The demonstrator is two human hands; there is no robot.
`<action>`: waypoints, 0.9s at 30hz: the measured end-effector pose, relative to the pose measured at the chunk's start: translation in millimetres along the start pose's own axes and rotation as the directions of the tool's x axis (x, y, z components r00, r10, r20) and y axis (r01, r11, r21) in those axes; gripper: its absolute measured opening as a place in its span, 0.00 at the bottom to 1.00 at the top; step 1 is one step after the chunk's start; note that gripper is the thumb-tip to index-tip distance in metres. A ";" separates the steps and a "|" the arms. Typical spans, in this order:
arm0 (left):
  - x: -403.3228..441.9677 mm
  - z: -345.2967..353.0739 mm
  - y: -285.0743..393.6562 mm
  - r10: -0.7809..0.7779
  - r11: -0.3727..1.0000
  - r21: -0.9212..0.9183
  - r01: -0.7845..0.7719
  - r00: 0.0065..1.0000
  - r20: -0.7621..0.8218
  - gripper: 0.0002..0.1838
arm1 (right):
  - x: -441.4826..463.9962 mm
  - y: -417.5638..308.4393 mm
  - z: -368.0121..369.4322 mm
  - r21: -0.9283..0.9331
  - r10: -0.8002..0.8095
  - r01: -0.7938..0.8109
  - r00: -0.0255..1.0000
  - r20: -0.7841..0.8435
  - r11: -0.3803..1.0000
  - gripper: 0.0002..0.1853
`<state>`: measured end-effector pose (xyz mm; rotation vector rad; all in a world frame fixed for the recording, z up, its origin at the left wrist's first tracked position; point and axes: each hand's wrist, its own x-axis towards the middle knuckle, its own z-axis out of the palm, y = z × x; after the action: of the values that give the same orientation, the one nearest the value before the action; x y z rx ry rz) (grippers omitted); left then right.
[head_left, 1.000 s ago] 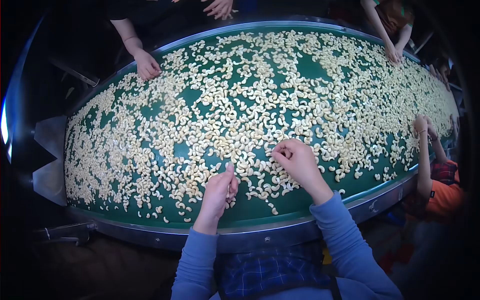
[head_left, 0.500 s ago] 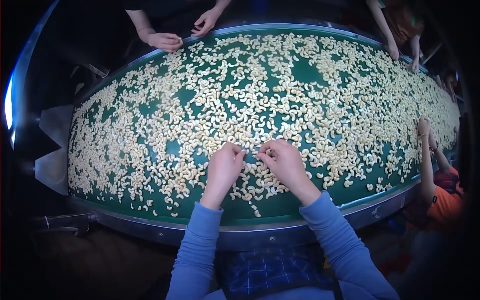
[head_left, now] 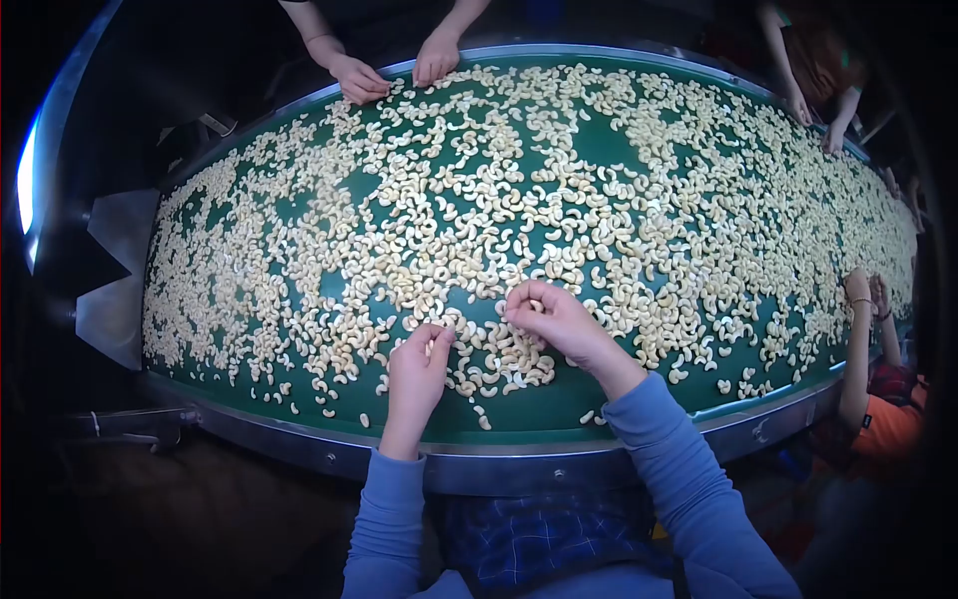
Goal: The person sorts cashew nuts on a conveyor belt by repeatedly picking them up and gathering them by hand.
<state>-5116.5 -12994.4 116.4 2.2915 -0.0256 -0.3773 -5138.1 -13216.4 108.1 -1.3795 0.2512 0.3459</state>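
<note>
Pale cashew nuts [head_left: 479, 250] lie scattered over a wide green belt [head_left: 539, 414]. My left hand [head_left: 418, 374] is over the near part of the belt, its fingers curled in with thumb and fingertip close together; what it holds, if anything, is too small to name. To the right and slightly farther forward, my right hand [head_left: 555, 318] is closed in a pinch above the nuts, and its fingers hide whatever may be between them. A small group of cashews lies between and just beyond my two hands.
A metal rim [head_left: 499, 474] borders the belt. Metal plates [head_left: 115, 319] stand at its left end. Across the belt, a co-worker's hands [head_left: 359, 80] touch the far edge. Another person's hands [head_left: 833, 135] are at the far right, and an orange-sleeved person [head_left: 888, 429] reaches in at the right.
My hands came together, then moved apart, the left one going down and left. The co-worker's hands across the belt shifted right onto the far edge. The nuts drifted slightly left.
</note>
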 end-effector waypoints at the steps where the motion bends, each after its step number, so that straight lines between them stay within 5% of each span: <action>1: -0.1 2.9 -2.0 0.022 1.000 -0.019 -0.023 1.000 -0.017 0.15 | -2.0 -1.1 -1.1 -0.143 -0.025 0.028 0.999 0.026 0.989 0.08; 3: -0.5 10.7 -8.1 0.068 0.996 -0.053 -0.071 0.996 -0.055 0.17 | -3.1 0.2 10.4 -0.639 -0.377 0.331 0.924 0.069 0.694 0.06; 7: -9.8 8.8 -3.6 -0.059 0.986 -0.162 0.050 0.997 -0.055 0.17 | 0.5 11.3 34.5 -0.840 -0.360 0.226 0.932 0.039 0.493 0.05; 9: -15.8 6.4 1.4 -0.039 0.999 -0.022 0.036 0.991 -0.130 0.15 | 5.1 17.6 37.5 -0.874 -0.345 0.210 0.937 0.052 0.437 0.06; 14: -11.0 20.1 14.3 0.302 0.868 0.477 -0.137 0.908 -0.289 0.09 | -10.4 19.6 5.1 -0.626 -0.320 0.334 0.937 0.140 0.704 0.10; 17: -6.7 28.6 23.6 0.131 0.828 0.560 0.031 0.960 -0.247 0.07 | -39.8 18.8 -25.0 -0.303 -0.040 0.063 0.996 0.084 0.951 0.12; 18: -4.1 28.3 25.5 0.101 0.793 0.605 0.068 0.965 -0.242 0.08 | -55.7 -7.6 -37.3 -0.432 0.025 0.016 0.996 0.088 0.902 0.10; 21: 2.9 19.1 21.3 -0.009 0.821 0.556 0.131 0.976 -0.216 0.10 | -76.8 16.3 -68.2 -0.241 -0.004 0.020 0.998 0.066 0.970 0.09; 27: -0.6 7.7 -29.6 -0.088 0.919 0.368 0.139 0.985 -0.151 0.11 | -126.6 16.2 -117.2 0.295 0.205 -0.250 0.963 0.173 0.922 0.08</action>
<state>-5122.3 -12979.6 90.2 2.7056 0.1119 -0.2978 -5258.1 -13340.9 119.8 -1.0069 0.3379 0.5694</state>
